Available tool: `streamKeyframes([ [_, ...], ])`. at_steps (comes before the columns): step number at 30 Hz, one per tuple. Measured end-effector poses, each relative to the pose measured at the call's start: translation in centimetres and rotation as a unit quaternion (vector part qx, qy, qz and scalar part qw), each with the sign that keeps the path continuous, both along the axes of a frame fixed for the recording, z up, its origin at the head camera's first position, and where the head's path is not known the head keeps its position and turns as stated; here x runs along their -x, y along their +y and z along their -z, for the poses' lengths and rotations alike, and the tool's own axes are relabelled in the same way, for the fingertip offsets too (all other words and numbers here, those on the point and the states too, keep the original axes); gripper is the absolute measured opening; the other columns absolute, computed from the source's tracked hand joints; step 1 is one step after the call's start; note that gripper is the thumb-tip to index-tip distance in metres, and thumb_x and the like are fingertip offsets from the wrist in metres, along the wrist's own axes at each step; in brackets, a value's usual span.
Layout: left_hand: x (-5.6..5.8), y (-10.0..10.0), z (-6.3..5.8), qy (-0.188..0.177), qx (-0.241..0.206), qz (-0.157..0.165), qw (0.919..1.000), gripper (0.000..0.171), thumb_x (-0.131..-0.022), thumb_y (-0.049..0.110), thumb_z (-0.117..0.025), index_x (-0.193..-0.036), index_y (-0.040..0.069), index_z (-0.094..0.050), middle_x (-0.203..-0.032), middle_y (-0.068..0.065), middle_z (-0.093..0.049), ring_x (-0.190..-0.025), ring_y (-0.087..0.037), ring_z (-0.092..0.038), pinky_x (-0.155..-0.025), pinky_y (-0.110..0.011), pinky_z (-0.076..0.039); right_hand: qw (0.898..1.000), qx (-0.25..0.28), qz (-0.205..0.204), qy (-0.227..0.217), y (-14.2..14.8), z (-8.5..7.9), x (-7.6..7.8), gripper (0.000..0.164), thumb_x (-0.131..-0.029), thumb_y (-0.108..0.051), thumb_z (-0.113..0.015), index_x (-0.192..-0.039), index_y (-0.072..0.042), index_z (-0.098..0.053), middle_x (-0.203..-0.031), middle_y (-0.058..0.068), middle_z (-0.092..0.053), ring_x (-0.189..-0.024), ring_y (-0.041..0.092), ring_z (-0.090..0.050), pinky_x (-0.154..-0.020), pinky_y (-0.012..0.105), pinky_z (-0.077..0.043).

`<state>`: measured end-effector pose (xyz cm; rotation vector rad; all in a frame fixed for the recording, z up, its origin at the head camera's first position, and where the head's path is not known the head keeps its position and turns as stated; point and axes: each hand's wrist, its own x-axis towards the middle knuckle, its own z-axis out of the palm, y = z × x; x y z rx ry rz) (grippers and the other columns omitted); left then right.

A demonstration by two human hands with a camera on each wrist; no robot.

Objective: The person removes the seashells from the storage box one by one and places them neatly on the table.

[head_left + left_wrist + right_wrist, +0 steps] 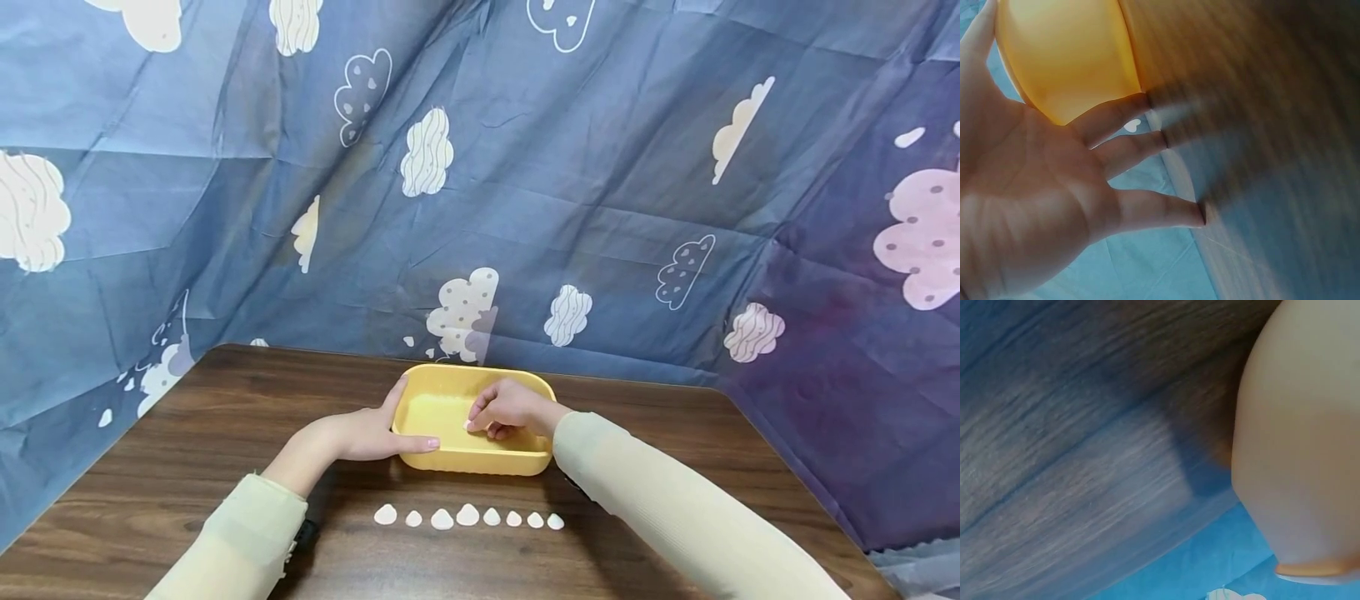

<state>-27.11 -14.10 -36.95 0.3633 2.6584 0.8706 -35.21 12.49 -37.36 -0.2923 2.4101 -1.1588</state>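
A yellow rectangular bin (476, 462) stands on the table. My left hand (360, 435) lies spread against its left side, the thumb along the near rim. In the left wrist view the left hand's fingers (1132, 145) reach out straight beside the bin wall (1079, 56), tips at the tabletop. Inside the bin, my right hand (510, 407) pinches a small white shell (468, 426) between thumb and fingertips, low over the floor. Several white shells (467, 515) of mixed sizes lie in a row in front of the bin. The right wrist view shows the bin's outer wall (1304, 450), not the hand.
The dark wooden table (247, 400) extends to both sides of the bin. Behind it hangs a blue curtain (510, 200) with cloud prints. The right sleeve (660, 492) crosses over the table at the right of the row.
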Motion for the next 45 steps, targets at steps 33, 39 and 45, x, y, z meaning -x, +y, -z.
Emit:
streamKeyframes([
  [33, -0.4, 0.1, 0.0, -0.003, 0.002, 0.001, 1.0, 0.135, -0.086, 0.082, -0.065, -0.17, 0.015, 0.016, -0.159, -0.033, -0.048, -0.144, -0.041, -0.056, -0.119, -0.056, -0.044, 0.974, 0.215, 0.056, -0.053, 5.5, -4.5, -2.4, 0.023, -0.099, 0.002, -0.069, -0.119, 0.011, -0.07, -0.092, 0.006, -0.077, -0.074, 0.01, -0.069, -0.073, 0.023, -0.062],
  [39, -0.3, 0.1, 0.0, -0.006, -0.002, 0.003, 1.0, 0.135, -0.087, 0.082, -0.065, -0.17, 0.016, 0.017, -0.16, -0.033, -0.047, -0.145, -0.042, -0.055, -0.12, -0.057, -0.043, 0.962, 0.266, 0.051, -0.044, 8.2, -4.7, -4.7, 0.021, -0.099, 0.003, -0.068, -0.119, 0.008, -0.071, -0.094, 0.003, -0.078, -0.077, 0.009, -0.071, -0.077, 0.024, -0.063],
  [45, -0.1, 0.1, -0.1, -0.006, -0.014, 0.007, 0.9999, 0.135, -0.087, 0.08, -0.066, -0.17, 0.016, 0.019, -0.162, -0.034, -0.043, -0.147, -0.042, -0.052, -0.121, -0.057, -0.041, 0.956, 0.288, 0.043, -0.044, 10.3, -4.8, -7.5, 0.016, -0.099, 0.001, -0.07, -0.114, 0.001, -0.073, -0.092, 0.002, -0.078, -0.078, 0.008, -0.071, -0.079, 0.024, -0.063],
])
